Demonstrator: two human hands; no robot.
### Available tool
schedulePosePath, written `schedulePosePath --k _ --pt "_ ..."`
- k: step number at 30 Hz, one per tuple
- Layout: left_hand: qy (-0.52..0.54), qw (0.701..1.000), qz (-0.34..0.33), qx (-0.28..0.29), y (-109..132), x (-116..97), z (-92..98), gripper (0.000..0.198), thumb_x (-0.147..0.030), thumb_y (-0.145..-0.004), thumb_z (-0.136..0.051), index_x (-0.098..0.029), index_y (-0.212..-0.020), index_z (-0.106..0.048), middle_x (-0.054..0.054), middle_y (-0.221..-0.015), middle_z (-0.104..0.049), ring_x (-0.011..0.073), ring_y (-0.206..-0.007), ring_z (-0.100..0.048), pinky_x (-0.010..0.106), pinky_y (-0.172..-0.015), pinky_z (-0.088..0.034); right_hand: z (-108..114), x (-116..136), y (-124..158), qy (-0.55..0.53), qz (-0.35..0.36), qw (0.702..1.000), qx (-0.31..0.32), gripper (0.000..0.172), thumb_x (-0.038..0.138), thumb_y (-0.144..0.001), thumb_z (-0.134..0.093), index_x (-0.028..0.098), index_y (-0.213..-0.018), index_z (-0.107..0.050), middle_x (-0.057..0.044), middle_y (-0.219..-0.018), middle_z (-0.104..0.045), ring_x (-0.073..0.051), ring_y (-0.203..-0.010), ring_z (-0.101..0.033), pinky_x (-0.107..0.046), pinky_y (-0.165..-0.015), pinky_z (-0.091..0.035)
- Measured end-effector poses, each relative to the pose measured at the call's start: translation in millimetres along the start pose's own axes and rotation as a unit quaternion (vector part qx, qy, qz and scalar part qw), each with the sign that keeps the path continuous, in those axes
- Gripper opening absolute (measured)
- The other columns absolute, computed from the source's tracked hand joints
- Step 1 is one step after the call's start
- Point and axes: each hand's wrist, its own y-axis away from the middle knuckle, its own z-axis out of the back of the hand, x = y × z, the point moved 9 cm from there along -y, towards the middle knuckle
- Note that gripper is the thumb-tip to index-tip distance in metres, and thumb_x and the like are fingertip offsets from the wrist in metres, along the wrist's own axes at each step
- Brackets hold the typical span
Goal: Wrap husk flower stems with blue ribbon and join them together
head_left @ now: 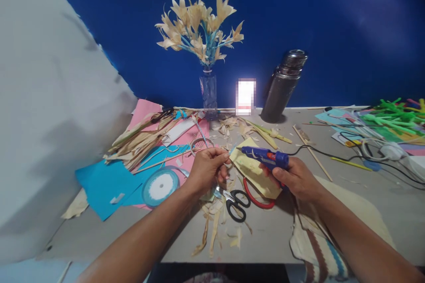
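Observation:
My right hand [299,179] is wrapped around a blue hot glue gun [262,155], its nozzle pointing left. Close to that nozzle, my left hand [209,168] pinches a thin light-blue strip [233,147], whose lower part is hidden by the fingers. Under the glue gun lies a pale yellow sheet [247,166]. Black-handled scissors [236,207] rest below the left hand, their blades partly covered. A red curved handle [260,203] sticks out beside them from beneath the sheet.
A roll of light-blue ribbon [151,190] lies on blue paper [102,185] at left, near dried husks [146,135]. Behind stand a bottle [208,93] of husk flowers [199,22] and a dark flask [282,88]. A black cable [322,150] and green pipe cleaners [395,117] are right.

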Motion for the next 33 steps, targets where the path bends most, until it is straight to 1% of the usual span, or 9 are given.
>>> schedulePosePath --k 6,10,13,16,19,21,23,28,33 --pt "0.003 1.0 -0.02 0.003 3.3 -5.4 -1.6 0.027 -0.039 -0.075 -0.072 -0.014 -0.075 -0.061 -0.002 -0.041 -0.057 0.0108 -0.032 -0.052 0.016 -0.031 -0.034 12.5 16.6 -5.8 0.252 0.024 0.965 -0.069 0.031 0.047 -0.084 -0.063 0.018 -0.095 -0.068 -0.006 -0.089 -0.07 -0.022 -0.079 -0.062 -0.031 -0.068 -0.045" --pt "-0.016 0.999 -0.034 -0.011 6.2 -10.0 -0.9 0.024 -0.037 -0.076 -0.071 -0.015 -0.08 -0.061 -0.002 -0.042 -0.06 0.0098 -0.031 -0.051 0.015 -0.031 -0.034 13.2 7.0 -6.0 0.376 0.012 0.925 -0.053 0.032 0.047 -0.083 -0.065 0.021 -0.1 -0.069 -0.008 -0.099 -0.07 -0.025 -0.088 -0.065 -0.032 -0.071 -0.046" --pt "-0.023 0.999 -0.033 -0.008 8.6 -12.0 -2.8 0.023 -0.035 -0.076 -0.07 -0.015 -0.083 -0.062 -0.002 -0.043 -0.06 0.009 -0.03 -0.049 0.015 -0.031 -0.035 15.9 2.1 -5.6 0.4 0.004 0.916 -0.03 0.028 0.042 -0.082 -0.066 0.022 -0.101 -0.071 -0.009 -0.107 -0.068 -0.026 -0.095 -0.064 -0.033 -0.075 -0.047" --pt "-0.031 0.999 -0.027 0.005 11.5 -12.2 -7.0 0.022 -0.034 -0.077 -0.069 -0.014 -0.084 -0.062 -0.002 -0.043 -0.06 0.0093 -0.031 -0.05 0.015 -0.032 -0.037 24.5 16.5 -8.6 0.333 0.005 0.941 -0.066 0.029 0.039 -0.081 -0.066 0.021 -0.103 -0.072 -0.011 -0.11 -0.068 -0.029 -0.101 -0.062 -0.037 -0.08 -0.048" --pt "-0.036 0.998 -0.029 0.035 15.1 -12.6 -14.8 0.019 -0.032 -0.078 -0.068 -0.014 -0.082 -0.063 -0.002 -0.043 -0.059 0.0095 -0.033 -0.051 0.015 -0.033 -0.038 21.2 26.6 -17.3 0.106 -0.038 0.99 -0.086 0.033 0.044 -0.083 -0.064 0.019 -0.103 -0.072 -0.009 -0.098 -0.072 -0.022 -0.081 -0.064 -0.034 -0.07 -0.05" --pt "-0.037 0.997 -0.031 0.054 17.5 -12.7 -19.8 0.019 -0.032 -0.078 -0.068 -0.014 -0.081 -0.063 -0.002 -0.042 -0.059 0.0095 -0.033 -0.051 0.015 -0.034 -0.038 6.8 31.5 -25.5 -0.044 -0.052 0.995 -0.07 0.038 0.047 -0.079 -0.069 0.017 -0.101 -0.071 -0.006 -0.089 -0.072 -0.018 -0.073 -0.063 -0.03 -0.064 -0.048" --pt "-0.035 0.997 -0.033 0.067 19.5 -12.7 -22.9 0.018 -0.032 -0.079 -0.068 -0.014 -0.079 -0.063 -0.002 -0.042 -0.058 0.0091 -0.033 -0.051 0.016 -0.034 -0.038 -4.1 33.2 -32.2 -0.116 -0.059 0.989 -0.076 0.038 0.05 -0.075 -0.074 0.014 -0.088 -0.072 -0.003 -0.075 -0.068 -0.014 -0.063 -0.057 -0.027 -0.058 -0.045" --pt "-0.034 0.996 -0.043 0.074 22.9 -13.9 -24.4 0.019 -0.032 -0.079 -0.067 -0.014 -0.077 -0.063 -0.002 -0.043 -0.058 0.0087 -0.033 -0.051 0.016 -0.034 -0.038 -2.7 27.0 -34.3 -0.116 -0.063 0.976 -0.172 0.04 0.053 -0.07 -0.077 0.015 -0.07 -0.067 0.001 -0.061 -0.058 -0.012 -0.056 -0.047 -0.025 -0.052 -0.038" --pt "-0.026 0.997 -0.046 0.06 25.1 -15.6 -24.3 0.02 -0.034 -0.078 -0.067 -0.015 -0.077 -0.06 -0.003 -0.048 -0.059 0.0089 -0.035 -0.053 0.016 -0.034 -0.038 -3.0 26.1 -32.3 -0.074 -0.06 0.979 -0.181 0.042 0.055 -0.072 -0.074 0.017 -0.062 -0.06 0.002 -0.056 -0.052 -0.012 -0.052 -0.043 -0.025 -0.049 -0.034"
